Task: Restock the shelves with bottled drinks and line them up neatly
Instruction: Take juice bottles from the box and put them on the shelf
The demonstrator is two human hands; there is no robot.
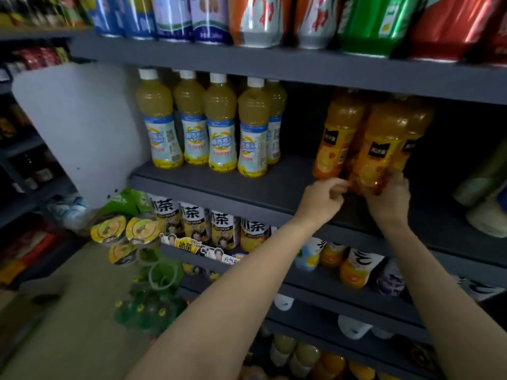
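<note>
Dark grey metal shelf (247,185), centre frame: cluster of orange plastic juice bottles (378,144) at centre right. Left hand (322,200) and right hand (389,198) grip the cluster's base from below.

I'm seeing the dark grey shelf (219,185) carrying pale yellow drink bottles (219,124) standing in rows at its ten o'clock end, and orange juice bottles (337,138) sitting grouped toward three o'clock, well apart.

orange bottles (375,144): caps hidden behind upper shelf edge (301,69)
top row cans (255,20): cut by frame
left shelves (27,165): blurred
</note>
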